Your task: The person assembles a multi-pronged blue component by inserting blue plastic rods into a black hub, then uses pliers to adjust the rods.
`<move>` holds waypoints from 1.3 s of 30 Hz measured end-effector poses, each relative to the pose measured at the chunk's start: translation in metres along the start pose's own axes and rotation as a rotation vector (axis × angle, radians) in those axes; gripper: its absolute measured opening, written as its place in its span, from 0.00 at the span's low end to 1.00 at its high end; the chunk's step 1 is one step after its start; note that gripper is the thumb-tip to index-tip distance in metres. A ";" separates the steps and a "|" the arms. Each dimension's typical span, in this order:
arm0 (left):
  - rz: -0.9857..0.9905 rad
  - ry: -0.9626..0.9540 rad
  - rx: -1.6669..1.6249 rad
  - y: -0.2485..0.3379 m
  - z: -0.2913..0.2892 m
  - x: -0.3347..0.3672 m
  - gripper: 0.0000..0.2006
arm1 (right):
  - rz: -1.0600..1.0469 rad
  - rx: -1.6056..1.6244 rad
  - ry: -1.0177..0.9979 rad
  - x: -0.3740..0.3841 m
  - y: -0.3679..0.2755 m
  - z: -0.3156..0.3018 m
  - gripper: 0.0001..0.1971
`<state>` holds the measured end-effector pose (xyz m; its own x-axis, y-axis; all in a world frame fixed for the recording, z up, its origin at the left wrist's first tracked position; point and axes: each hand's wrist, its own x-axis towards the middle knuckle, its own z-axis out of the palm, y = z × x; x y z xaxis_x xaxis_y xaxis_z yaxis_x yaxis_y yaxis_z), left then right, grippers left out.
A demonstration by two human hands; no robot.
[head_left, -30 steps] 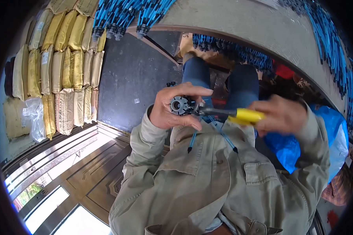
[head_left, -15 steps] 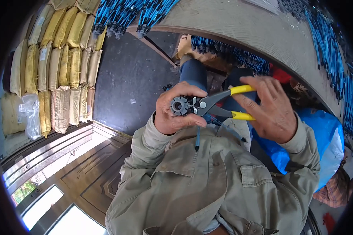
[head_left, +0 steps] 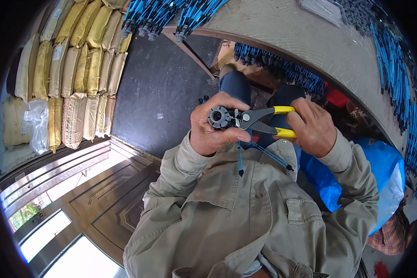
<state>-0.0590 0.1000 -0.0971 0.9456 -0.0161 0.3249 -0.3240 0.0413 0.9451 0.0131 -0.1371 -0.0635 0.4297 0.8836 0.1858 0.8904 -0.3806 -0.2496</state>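
My left hand (head_left: 205,132) is closed round a notched, ring-shaped black plastic part (head_left: 220,123) with a hole in its middle. Thin blue rods or tubes with black tips (head_left: 273,157) stick out below that hand. In my right hand (head_left: 314,129) are pliers (head_left: 260,114) with dark metal arms and yellow grips. Fingers of that hand curl round both grips, which stand somewhat apart. The pliers' jaws reach to the black part between my left thumb and forefinger; what they bite on is too small to make out.
Ahead, a worktop (head_left: 273,28) carries bundles of blue rods (head_left: 201,14); more rods (head_left: 282,69) lie beneath it. Stacked tan and yellow sacks (head_left: 72,69) stand at left, above a brown panelled door (head_left: 111,204). A blue plastic bag (head_left: 377,162) sits at my right.
My right fingers have wrapped round the pliers' grips, which are now closer together. The blue rods below my left hand show more fully. The whole view has shifted slightly.
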 end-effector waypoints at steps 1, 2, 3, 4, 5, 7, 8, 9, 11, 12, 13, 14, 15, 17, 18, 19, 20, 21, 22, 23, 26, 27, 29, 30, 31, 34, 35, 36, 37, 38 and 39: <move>-0.013 0.000 -0.004 0.000 0.000 0.001 0.25 | -0.014 -0.062 -0.018 0.000 0.002 -0.003 0.20; -0.012 -0.005 -0.007 0.001 0.000 0.000 0.25 | -0.027 -0.124 -0.037 0.000 0.003 -0.006 0.19; -0.025 -0.004 -0.017 0.002 -0.001 0.000 0.25 | -0.021 -0.127 -0.038 0.001 0.003 -0.010 0.19; -0.038 -0.004 -0.028 0.003 -0.002 -0.001 0.25 | -0.028 -0.128 -0.041 0.003 0.001 -0.014 0.18; -0.052 -0.004 -0.038 0.004 -0.002 -0.001 0.25 | -0.035 -0.127 -0.044 0.005 0.000 -0.018 0.18; -0.048 -0.019 -0.042 0.001 -0.002 0.000 0.25 | -0.033 -0.125 -0.047 0.006 0.003 -0.024 0.17; -0.042 -0.031 -0.040 0.000 -0.004 0.001 0.25 | -0.023 0.145 -0.124 0.009 0.007 -0.025 0.16; -0.037 -0.042 -0.038 -0.001 -0.006 0.001 0.25 | -0.014 0.417 -0.196 0.011 0.011 -0.027 0.16; -0.031 -0.072 -0.041 -0.004 -0.008 -0.001 0.26 | 0.003 0.697 -0.261 0.012 0.014 -0.033 0.15; -0.020 -0.091 -0.043 -0.006 -0.009 -0.002 0.28 | 0.117 0.878 -0.361 0.014 0.013 -0.039 0.15; -0.010 -0.109 -0.044 -0.007 -0.011 -0.004 0.30 | 0.230 1.060 -0.461 0.017 0.012 -0.043 0.15; -0.017 -0.117 -0.044 -0.007 -0.012 -0.005 0.30 | 0.343 1.242 -0.562 0.019 0.011 -0.045 0.14; -0.012 -0.115 -0.072 -0.006 -0.012 -0.004 0.28 | 0.349 1.246 -0.556 0.020 0.010 -0.048 0.14; 0.000 -0.107 -0.128 -0.006 -0.012 -0.003 0.25 | 0.316 1.153 -0.582 0.023 0.010 -0.051 0.14; -0.002 -0.109 -0.124 -0.006 -0.012 -0.003 0.25 | 0.292 1.105 -0.597 0.025 0.011 -0.051 0.14; -0.005 -0.100 -0.131 -0.006 -0.012 -0.004 0.25 | 0.288 1.108 -0.596 0.024 0.010 -0.048 0.14; -0.008 -0.094 -0.141 -0.007 -0.012 -0.004 0.25 | 0.247 0.991 -0.529 0.020 0.006 -0.043 0.13; -0.011 -0.087 -0.150 -0.007 -0.012 -0.004 0.25 | 0.206 0.875 -0.463 0.016 0.002 -0.036 0.12; -0.014 -0.089 -0.147 -0.006 -0.012 -0.004 0.25 | 0.164 0.758 -0.398 0.013 -0.003 -0.028 0.11; -0.020 -0.070 -0.098 -0.006 -0.011 -0.005 0.26 | 0.166 0.761 -0.395 0.009 -0.008 -0.022 0.11; -0.035 -0.038 0.006 -0.006 -0.009 -0.003 0.28 | 0.204 0.635 -0.154 -0.001 -0.023 0.006 0.10; -0.031 -0.020 0.012 -0.006 -0.010 -0.003 0.27 | 0.202 0.640 -0.151 -0.001 -0.026 0.018 0.10; -0.020 0.015 0.017 -0.006 -0.010 -0.002 0.26 | 0.158 0.617 0.041 -0.002 -0.033 0.043 0.10; -0.020 0.016 0.018 -0.007 -0.009 -0.002 0.26 | 0.133 0.603 0.136 -0.002 -0.035 0.054 0.11; -0.002 0.006 -0.034 -0.009 -0.009 -0.002 0.27 | 0.124 0.605 0.138 -0.001 -0.036 0.065 0.11; 0.043 -0.007 -0.143 -0.010 -0.010 -0.001 0.28 | 0.072 0.632 0.311 0.003 -0.035 0.082 0.09; -0.018 0.010 -0.183 -0.009 -0.010 -0.002 0.28 | 0.066 0.624 0.306 0.003 -0.028 0.070 0.09; -0.079 0.029 -0.217 -0.007 -0.012 -0.003 0.29 | 0.120 0.808 0.053 0.004 -0.017 0.044 0.07; -0.139 0.048 -0.254 -0.006 -0.013 -0.004 0.30 | 0.177 0.978 -0.208 0.006 -0.007 0.018 0.06; -0.130 0.054 -0.257 -0.008 -0.013 -0.004 0.30 | 0.173 0.996 -0.313 0.008 0.002 -0.004 0.06; -0.062 -0.013 -0.269 -0.011 -0.014 -0.003 0.30 | 0.168 1.010 -0.426 0.013 0.008 -0.024 0.06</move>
<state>-0.0580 0.1132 -0.1094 0.9625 -0.0399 0.2685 -0.2443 0.3035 0.9210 0.0295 -0.1357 -0.0405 0.2745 0.9369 -0.2166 0.2107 -0.2784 -0.9371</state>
